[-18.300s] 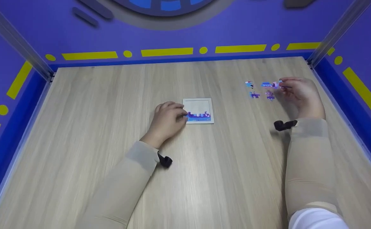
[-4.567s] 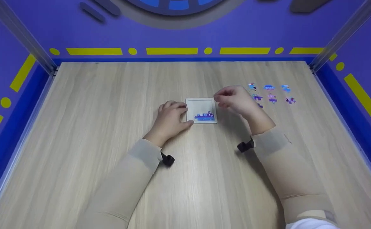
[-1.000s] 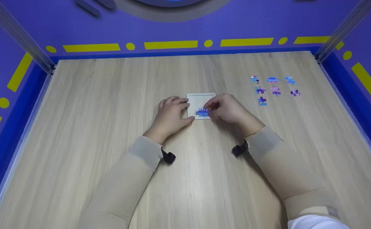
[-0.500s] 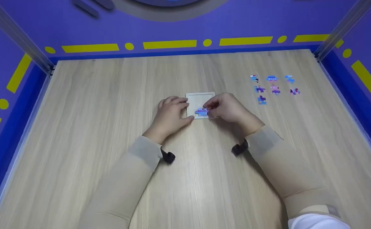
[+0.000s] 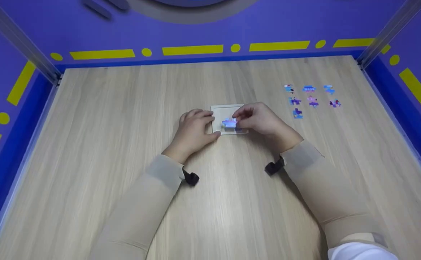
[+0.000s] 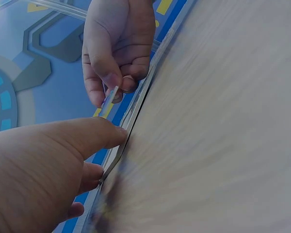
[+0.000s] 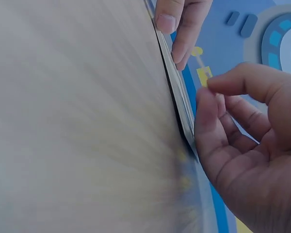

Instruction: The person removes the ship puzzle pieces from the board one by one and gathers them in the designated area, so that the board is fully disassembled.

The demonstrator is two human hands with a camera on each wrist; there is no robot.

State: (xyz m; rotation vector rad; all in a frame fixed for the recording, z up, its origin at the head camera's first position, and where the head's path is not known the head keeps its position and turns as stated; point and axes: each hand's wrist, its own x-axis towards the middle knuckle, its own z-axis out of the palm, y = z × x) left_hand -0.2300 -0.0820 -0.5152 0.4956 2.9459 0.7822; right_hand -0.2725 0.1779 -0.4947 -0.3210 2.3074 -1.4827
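Note:
In the head view my left hand rests at the left side of a small white puzzle tray, fingers spread along its edge and thumb at the near left corner. My right hand pinches a joined strip of blue and purple jigsaw pieces between thumb and fingertips. The strip is tilted over the tray, its near edge facing me. In the left wrist view the strip shows nearly edge-on, raised off the tray. The right fingers hide its right end in the head view.
Several loose jigsaw pieces lie apart from one another on the wooden table, to the right of the tray. Purple-blue panels with yellow marks wall in the back and sides.
Half a second ago the joined strip lay flat in the tray; my right hand has since lifted and tilted it. Earlier, fewer pieces lay loose at the right. My left hand stays at the tray.

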